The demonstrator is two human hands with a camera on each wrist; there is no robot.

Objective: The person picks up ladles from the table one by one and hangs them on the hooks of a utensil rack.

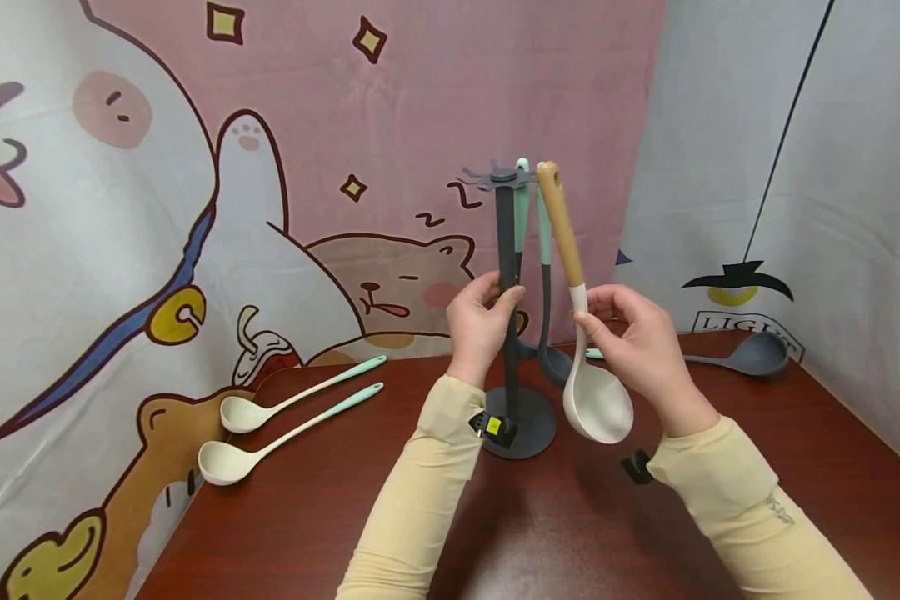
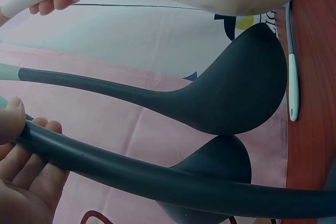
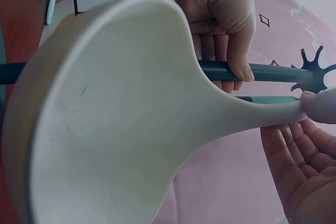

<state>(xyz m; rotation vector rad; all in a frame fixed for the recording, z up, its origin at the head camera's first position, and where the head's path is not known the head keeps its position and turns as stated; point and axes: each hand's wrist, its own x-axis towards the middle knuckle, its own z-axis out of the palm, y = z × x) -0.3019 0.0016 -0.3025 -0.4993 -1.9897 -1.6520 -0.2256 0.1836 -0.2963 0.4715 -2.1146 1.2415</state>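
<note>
head only: tan handle tip [image 1: 549, 172]

Place: looks like a cloth-screened filming corner set with kitchenware; within a home or a studio, cannot tell which.
Pink cloth [image 1: 435, 92]: hangs along the far side, creased, printed with cartoon animals [image 1: 390, 283] and yellow stars [image 1: 225, 23].
Pale cloth [image 1: 720, 125]: closes off the right, printed with the letters "LIGHT" [image 1: 746, 323].
Table [image 1: 555, 542]: reaches up to the hangings, with a glossy reddish-brown top.
Utensil stand [image 1: 512, 367]: stands mid-table, lending a kitchen note.
White ladles [image 1: 228, 462]: lie at the left, adding to that note.
Wrist cameras [image 1: 498, 427]: sit at the cuffs of cream sleeves [image 1: 405, 492], pointing to recording work.
</note>
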